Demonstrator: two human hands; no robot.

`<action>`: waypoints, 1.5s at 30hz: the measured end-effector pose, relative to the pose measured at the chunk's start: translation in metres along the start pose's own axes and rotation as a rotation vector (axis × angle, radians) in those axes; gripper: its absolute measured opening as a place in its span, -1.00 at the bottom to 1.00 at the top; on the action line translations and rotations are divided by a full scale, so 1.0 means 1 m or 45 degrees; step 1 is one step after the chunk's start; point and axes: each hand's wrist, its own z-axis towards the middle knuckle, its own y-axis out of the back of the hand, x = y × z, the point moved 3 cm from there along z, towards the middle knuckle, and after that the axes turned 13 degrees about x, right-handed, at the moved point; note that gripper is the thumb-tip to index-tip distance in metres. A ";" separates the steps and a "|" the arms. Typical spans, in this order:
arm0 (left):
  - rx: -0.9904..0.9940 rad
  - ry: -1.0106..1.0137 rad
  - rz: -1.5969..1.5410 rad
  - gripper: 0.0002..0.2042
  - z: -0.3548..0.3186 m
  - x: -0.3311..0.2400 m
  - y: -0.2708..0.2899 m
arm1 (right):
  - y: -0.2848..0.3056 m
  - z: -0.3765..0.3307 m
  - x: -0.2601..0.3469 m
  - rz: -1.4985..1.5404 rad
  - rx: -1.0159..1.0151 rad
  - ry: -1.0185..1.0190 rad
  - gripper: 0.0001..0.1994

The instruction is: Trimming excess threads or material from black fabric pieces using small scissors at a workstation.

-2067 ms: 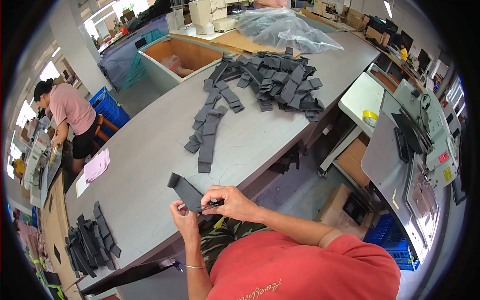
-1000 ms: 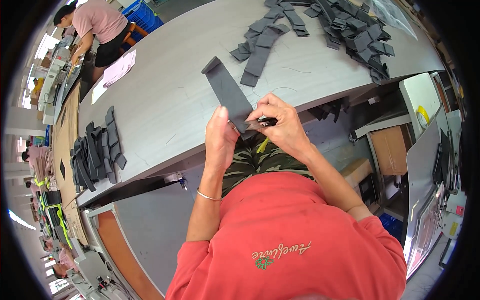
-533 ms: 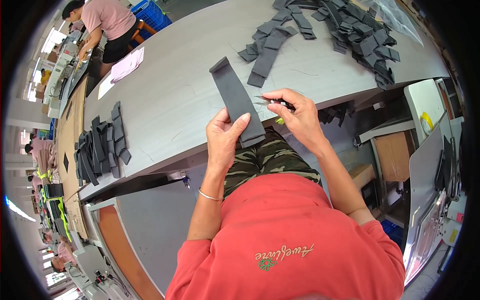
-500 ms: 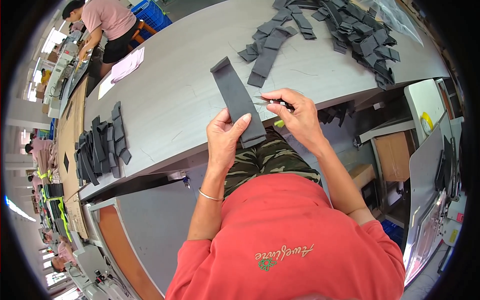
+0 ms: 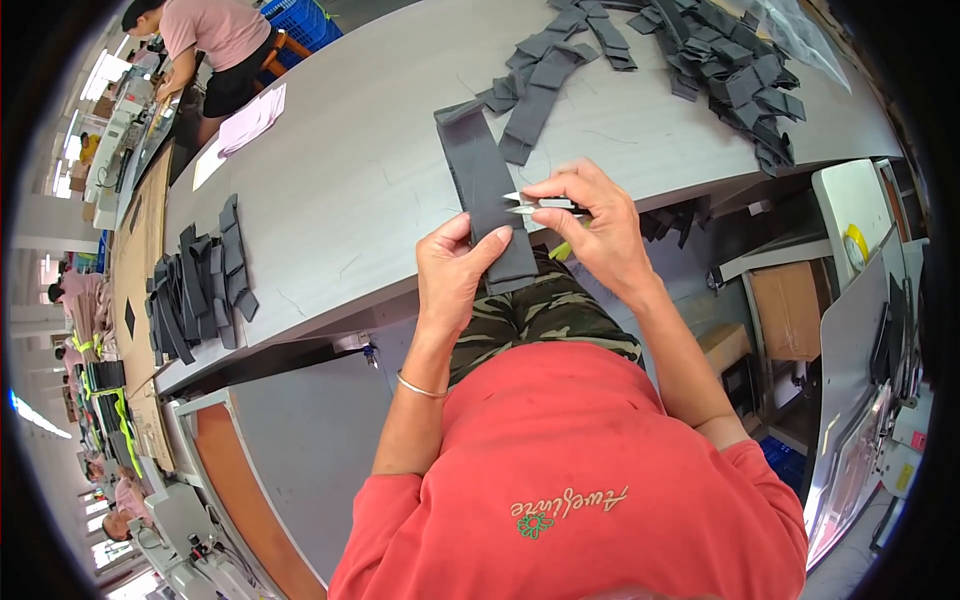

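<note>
A dark grey fabric strip [image 5: 476,160], folded over at its far end, is pinched in my left hand [image 5: 452,268], thumb on top. It tilts up over the table's front edge. My right hand [image 5: 598,222] grips small thread snips [image 5: 552,204]. Their two pointed blades are spread apart, tips at the strip's right edge. Beyond the strip, a chain of similar grey strips [image 5: 540,100] lies on the table. A larger tangled heap of them [image 5: 735,80] sits at the far right. Another small pile [image 5: 200,285] rests at the table's left end.
The grey table [image 5: 340,150] curves across in front of me, scattered with loose threads. Pink cloth [image 5: 250,122] lies at its far left edge. A co-worker in a pink shirt [image 5: 215,38] stands there. Clear plastic [image 5: 800,40] is at the far right; a cardboard box [image 5: 788,310] sits below.
The snips have moved slightly left to the strip's edge, and their blades now show spread. The strip has shifted a little to the right and turned, its far end creased differently.
</note>
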 end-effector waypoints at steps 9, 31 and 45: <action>0.041 0.067 0.197 -0.85 0.000 0.003 0.001 | -0.012 0.003 0.003 -0.296 0.067 0.086 -0.83; 0.173 0.011 -0.078 -0.71 -0.003 -0.005 -0.004 | -0.010 0.002 -0.014 0.379 0.162 -0.356 -0.58; 0.159 0.003 -0.500 -0.65 -0.001 -0.003 0.013 | 0.022 -0.018 -0.010 -0.384 0.125 -0.473 -0.97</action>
